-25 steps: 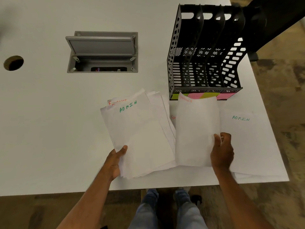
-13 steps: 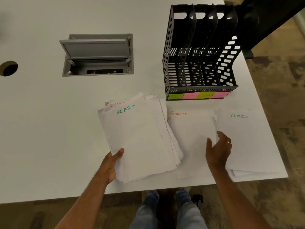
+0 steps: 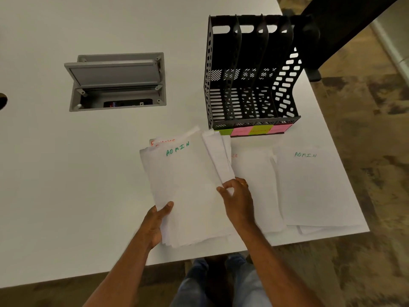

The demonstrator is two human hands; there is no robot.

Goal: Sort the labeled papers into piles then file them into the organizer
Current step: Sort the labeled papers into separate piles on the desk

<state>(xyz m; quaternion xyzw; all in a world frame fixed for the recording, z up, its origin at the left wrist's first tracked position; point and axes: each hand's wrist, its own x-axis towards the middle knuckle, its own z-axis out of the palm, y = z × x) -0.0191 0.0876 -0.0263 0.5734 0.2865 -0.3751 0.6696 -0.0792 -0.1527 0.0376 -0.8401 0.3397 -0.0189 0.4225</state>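
My left hand grips the lower left corner of a stack of white papers, thumb on top. Its top sheet reads ADMIN in green, and a sheet with red lettering peeks out behind it. My right hand pinches the right edge of that stack's upper sheets. To the right, a Finance pile lies flat on the table, its red label mostly hidden. Further right lies an Admin pile. The black slotted organizer stands behind the piles, with green and pink sticky labels along its front.
The white table has an open grey cable box set into it at the left and a round hole at the far left edge. The table's right edge runs just past the Admin pile. A dark chair stands behind the organizer.
My right hand let go of the Finance sheet onto the middle pile, then moved left and took hold of the right edge of the held stack. The left hand kept its grip.
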